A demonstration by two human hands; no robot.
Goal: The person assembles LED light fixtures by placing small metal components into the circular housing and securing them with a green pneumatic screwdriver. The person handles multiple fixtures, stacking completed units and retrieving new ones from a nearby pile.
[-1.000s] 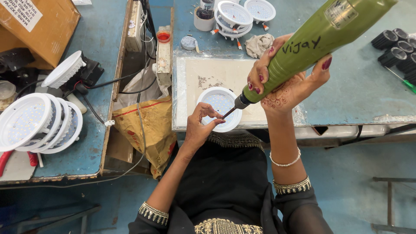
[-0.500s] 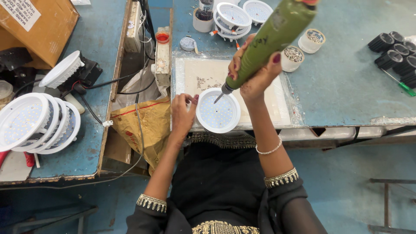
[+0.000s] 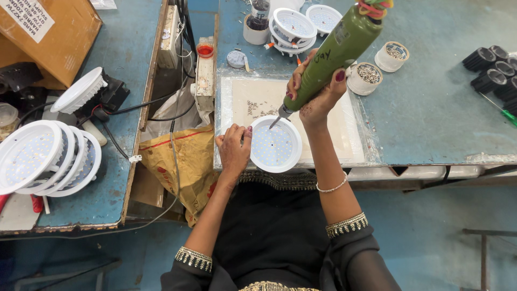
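At the centre of the frame a round white light fitting (image 3: 275,146) lies flat on a pale mat (image 3: 334,124), close to the near edge of the blue surface (image 3: 431,108). Its face is dotted with small LED points. The left hand (image 3: 234,148) is curled against the fitting's left rim, fingertips pressing on the edge — it steadies the fitting rather than lifting it. The right hand (image 3: 318,91) is wrapped tightly around a green electric screwdriver (image 3: 331,54), which slants from the upper right of the frame down to the left; its metal bit sits on the upper part of the fitting's face.

Just right of that hand, at the mat's upper right corner, stand two small white tubs of screws (image 3: 369,78), one a little farther right than the other. Above the mat, at the top middle of the frame, several more white fittings (image 3: 293,24) lie in a loose cluster. Black ribbed heat sinks (image 3: 493,64) sit at the far right edge.

On the left surface — a separate blue bench — a row of overlapping white fittings (image 3: 43,156) leans at the lower left, with a cardboard box (image 3: 51,32) in the upper left corner. A yellow bag (image 3: 175,161) hangs in the gap between the two benches, with cables running above it.
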